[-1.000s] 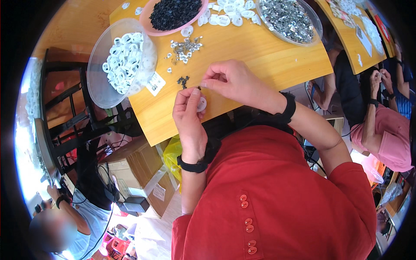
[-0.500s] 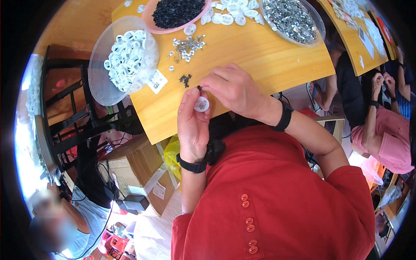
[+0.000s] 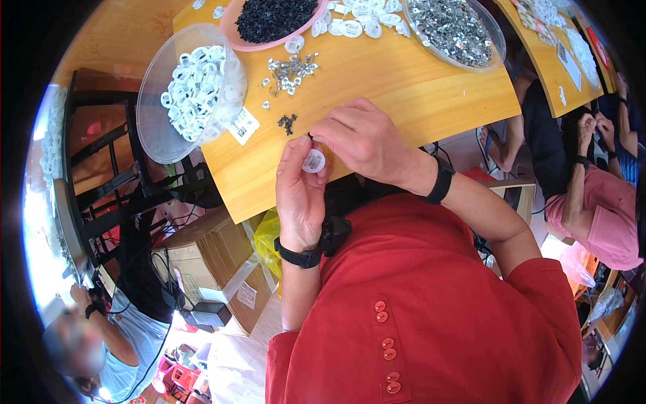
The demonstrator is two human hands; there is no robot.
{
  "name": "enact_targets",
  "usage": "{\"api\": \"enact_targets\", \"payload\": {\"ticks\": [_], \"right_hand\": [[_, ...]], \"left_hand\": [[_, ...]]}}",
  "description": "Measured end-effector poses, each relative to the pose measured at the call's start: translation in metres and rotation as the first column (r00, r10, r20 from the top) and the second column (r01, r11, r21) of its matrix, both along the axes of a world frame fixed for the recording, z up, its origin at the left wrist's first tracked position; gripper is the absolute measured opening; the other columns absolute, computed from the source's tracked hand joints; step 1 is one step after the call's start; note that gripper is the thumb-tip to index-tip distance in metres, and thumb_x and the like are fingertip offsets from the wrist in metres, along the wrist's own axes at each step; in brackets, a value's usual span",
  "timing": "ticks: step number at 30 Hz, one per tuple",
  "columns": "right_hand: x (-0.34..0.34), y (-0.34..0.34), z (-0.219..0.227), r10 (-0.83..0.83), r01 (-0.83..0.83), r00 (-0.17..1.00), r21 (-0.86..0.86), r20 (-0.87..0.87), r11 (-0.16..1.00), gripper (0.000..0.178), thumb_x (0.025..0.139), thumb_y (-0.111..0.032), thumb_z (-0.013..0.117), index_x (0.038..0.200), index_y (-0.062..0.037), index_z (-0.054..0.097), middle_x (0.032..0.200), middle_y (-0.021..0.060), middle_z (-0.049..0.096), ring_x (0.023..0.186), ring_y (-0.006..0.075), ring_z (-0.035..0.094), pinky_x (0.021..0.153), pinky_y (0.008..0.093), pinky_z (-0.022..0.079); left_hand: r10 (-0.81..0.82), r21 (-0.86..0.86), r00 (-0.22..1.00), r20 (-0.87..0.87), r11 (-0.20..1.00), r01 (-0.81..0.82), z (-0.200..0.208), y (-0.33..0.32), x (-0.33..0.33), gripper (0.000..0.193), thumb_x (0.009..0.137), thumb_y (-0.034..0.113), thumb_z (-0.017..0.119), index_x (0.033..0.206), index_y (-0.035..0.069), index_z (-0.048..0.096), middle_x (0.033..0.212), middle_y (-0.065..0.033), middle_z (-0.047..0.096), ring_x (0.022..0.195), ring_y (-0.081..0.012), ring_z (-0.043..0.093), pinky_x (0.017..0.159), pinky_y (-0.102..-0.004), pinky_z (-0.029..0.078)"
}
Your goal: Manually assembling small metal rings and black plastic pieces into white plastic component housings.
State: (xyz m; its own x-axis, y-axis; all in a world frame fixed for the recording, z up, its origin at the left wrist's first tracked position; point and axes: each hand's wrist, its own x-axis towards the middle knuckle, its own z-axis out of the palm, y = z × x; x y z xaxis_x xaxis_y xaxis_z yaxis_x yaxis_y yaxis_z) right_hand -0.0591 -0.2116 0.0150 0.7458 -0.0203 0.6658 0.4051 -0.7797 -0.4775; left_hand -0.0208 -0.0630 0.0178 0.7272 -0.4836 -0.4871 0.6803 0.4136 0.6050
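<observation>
Between left grip (image 3: 301,192) fingertips, white round part (image 3: 313,161)

Beyond the small dark heap (image 3: 288,123), bare table (image 3: 397,87) runs right, open for a hand. Left of the heap the clear tub (image 3: 190,91) blocks; behind it scattered metal bits (image 3: 291,72) and the pink bowl (image 3: 272,20) crowd the way, seemingly without gaps.
</observation>
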Motion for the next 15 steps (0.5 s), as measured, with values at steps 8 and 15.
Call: {"api": "enact_targets", "payload": {"ticks": [8,15], "right_hand": [[-0.0001,-0.0019,-0.0044,0.023,-0.024,0.999,-0.028,-0.029,0.999,0.012,0.077,-0.014,0.058,0.087,-0.0086,0.057,0.073,0.0032,0.052,0.069,0.0188,0.055,0.067,0.0312,0.042],[-0.0014,-0.0047,-0.0010,0.065,-0.065,0.997,0.017,-0.033,0.998,0.011,0.077,-0.008,0.063,0.087,-0.0057,0.059,0.073,0.0046,0.056,0.069,0.0217,0.057,0.068,0.0329,0.044]], "left_hand": [[0.023,0.081,1.000,0.002,0.996,-0.023,0.0035,-0.0004,-0.0023,0.010,0.094,0.017,0.054,0.092,0.008,0.056,0.081,0.0010,0.057,0.065,-0.0081,0.050,0.055,-0.0221,0.040],[-0.029,0.061,0.999,0.043,0.998,0.026,0.0004,0.0012,-0.0032,0.008,0.093,0.016,0.056,0.093,0.009,0.059,0.083,0.0010,0.061,0.072,-0.0069,0.055,0.061,-0.0207,0.042]]}}
